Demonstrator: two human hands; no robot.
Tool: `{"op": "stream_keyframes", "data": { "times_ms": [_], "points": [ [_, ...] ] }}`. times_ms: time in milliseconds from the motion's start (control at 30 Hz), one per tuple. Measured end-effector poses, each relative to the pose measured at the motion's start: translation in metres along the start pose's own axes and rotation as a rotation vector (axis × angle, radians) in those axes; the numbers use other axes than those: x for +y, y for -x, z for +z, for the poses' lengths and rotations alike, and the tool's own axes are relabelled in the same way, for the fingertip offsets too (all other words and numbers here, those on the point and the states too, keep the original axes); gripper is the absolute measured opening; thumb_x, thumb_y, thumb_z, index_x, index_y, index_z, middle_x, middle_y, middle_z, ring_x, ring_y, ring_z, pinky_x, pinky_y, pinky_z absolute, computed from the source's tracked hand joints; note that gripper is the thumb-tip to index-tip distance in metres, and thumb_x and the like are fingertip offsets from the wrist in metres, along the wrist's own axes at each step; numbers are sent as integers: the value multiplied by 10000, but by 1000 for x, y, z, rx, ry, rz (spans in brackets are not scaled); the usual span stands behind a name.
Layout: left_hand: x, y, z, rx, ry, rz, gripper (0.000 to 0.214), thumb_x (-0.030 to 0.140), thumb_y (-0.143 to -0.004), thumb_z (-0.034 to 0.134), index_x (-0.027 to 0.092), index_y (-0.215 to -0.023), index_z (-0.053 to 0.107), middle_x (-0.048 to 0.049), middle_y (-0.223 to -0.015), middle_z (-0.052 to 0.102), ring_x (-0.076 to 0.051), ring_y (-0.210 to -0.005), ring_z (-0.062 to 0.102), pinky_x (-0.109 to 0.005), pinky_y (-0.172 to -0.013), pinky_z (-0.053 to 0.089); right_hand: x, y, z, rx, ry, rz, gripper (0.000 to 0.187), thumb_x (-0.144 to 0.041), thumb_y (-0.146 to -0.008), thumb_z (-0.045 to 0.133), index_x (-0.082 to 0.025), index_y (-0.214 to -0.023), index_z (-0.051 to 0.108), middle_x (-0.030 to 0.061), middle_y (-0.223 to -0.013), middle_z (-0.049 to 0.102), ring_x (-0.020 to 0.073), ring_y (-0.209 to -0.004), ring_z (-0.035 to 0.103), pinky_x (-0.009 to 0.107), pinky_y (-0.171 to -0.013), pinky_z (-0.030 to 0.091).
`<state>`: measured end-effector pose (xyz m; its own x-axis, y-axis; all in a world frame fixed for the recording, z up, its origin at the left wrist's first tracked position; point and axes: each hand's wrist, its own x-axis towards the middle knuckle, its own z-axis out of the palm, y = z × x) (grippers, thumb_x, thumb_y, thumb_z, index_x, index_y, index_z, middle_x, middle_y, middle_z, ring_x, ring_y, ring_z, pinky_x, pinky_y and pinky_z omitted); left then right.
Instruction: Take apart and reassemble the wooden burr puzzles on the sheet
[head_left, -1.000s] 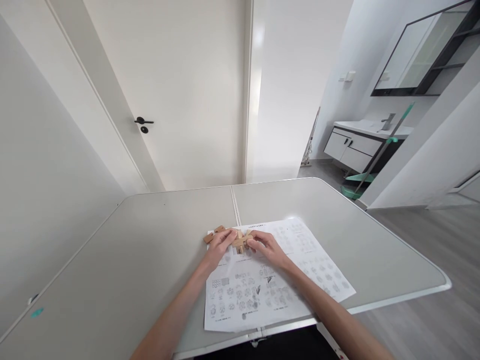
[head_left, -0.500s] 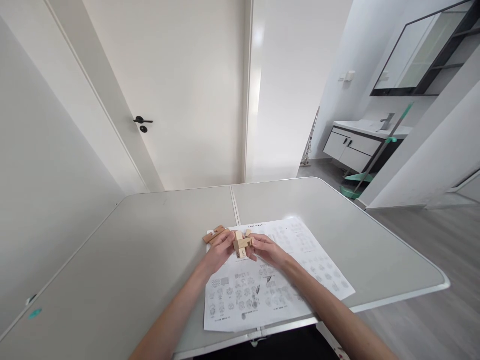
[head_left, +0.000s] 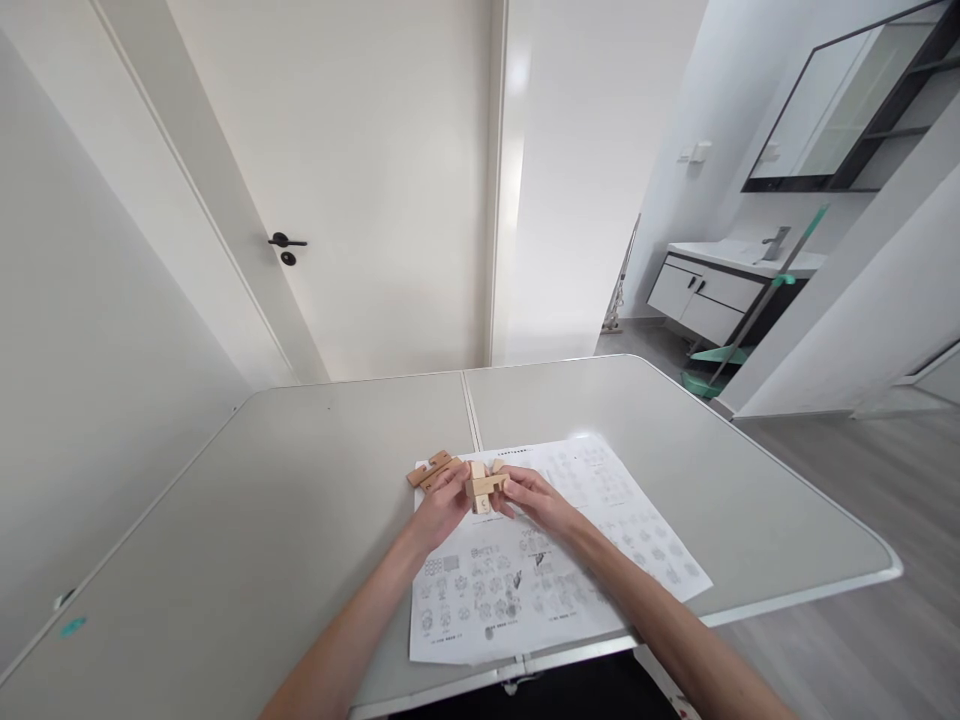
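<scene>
your left hand and right hand meet over the sheet, each pinching one side of the puzzle, a small cluster of crossed wooden bars held just above the paper. your fingers close on it from both sides. just left of your left hand, loose blocks lie at the sheet's far left corner, on the table. beyond the table stands a door with a dark handle.

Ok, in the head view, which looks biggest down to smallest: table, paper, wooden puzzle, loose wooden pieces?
1. table
2. paper
3. wooden puzzle and loose wooden pieces: they look about alike, so no ranking between them.
</scene>
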<state>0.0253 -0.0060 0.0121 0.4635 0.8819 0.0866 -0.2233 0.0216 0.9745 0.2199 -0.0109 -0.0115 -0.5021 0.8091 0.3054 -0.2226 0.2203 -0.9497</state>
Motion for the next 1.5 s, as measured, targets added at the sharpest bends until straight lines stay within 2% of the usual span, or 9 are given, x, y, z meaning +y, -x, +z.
{"op": "stream_keyframes", "data": {
  "times_ms": [233,400,500,600,700,867,967,1233,1500],
  "points": [
    [-6,-5,-4,147,-165,79,446,597,-951,544,205,-740,562,-28,-730,601,-174,-694,568,-303,-648,471,-15,2,-5,91,174,-8,395,-583,-982,554,-204,-898,631,34,-815,646,156,-632,496,302,-659,451],
    [-2,-7,-7,251,-353,124,422,559,-949,574,173,-804,665,-35,-798,658,-165,-744,595,-268,-671,483,-17,3,-8,177,230,-57,329,-497,-968,624,-191,-851,650,6,-710,625,147,-610,498,288,-638,419],
    [-2,-8,-8,288,-434,158,413,557,-947,572,176,-858,704,-41,-811,692,-174,-766,642,-266,-693,520,-15,3,-8,262,205,-67,302,-460,-956,638,-202,-800,625,-14,-669,583,145,-605,488,286,-638,411],
    [-7,-9,-10,349,-448,185,401,554,-950,567,177,-912,700,-50,-841,719,-162,-724,666,-253,-643,549,-13,-1,-10,395,118,-59,326,-431,-935,637,-212,-712,541,14,-803,645,135,-610,484,284,-620,413],
    [-13,-11,-13,381,-455,135,432,585,-958,523,179,-948,672,-48,-825,726,-140,-585,654,-222,-459,501,-6,-6,-15,525,29,-5,349,-427,-886,649,-220,-670,469,37,-881,690,137,-607,501,282,-582,419],
    [-20,-11,-18,324,-521,44,460,589,-934,551,189,-1143,640,-44,-865,729,-134,-485,641,-220,-366,440,10,-8,-21,671,169,208,424,-551,-832,693,-247,-716,421,-37,-588,590,145,-513,485,264,-519,385],
    [-26,-10,-20,280,-636,30,498,552,-935,574,214,-1300,596,-44,-934,736,-137,-507,656,-243,-419,487,18,-7,-22,676,381,249,408,-591,-822,692,-250,-830,469,-54,-553,600,159,-492,506,263,-517,374],
    [-34,-10,-10,288,-1123,191,333,416,-1016,483,257,-1265,637,-69,-1111,721,-229,-893,719,-351,-773,575,28,-9,-21,594,679,216,330,-525,-930,557,-210,-970,645,50,-808,737,203,-628,640,300,-615,469],
    [-41,-15,-1,282,-1253,197,296,387,-1044,448,250,-1228,636,-63,-1150,689,-235,-992,705,-347,-808,564,40,-12,-21,578,828,142,292,-435,-970,507,-205,-981,687,70,-964,730,199,-694,646,332,-739,498]
  ]
}}
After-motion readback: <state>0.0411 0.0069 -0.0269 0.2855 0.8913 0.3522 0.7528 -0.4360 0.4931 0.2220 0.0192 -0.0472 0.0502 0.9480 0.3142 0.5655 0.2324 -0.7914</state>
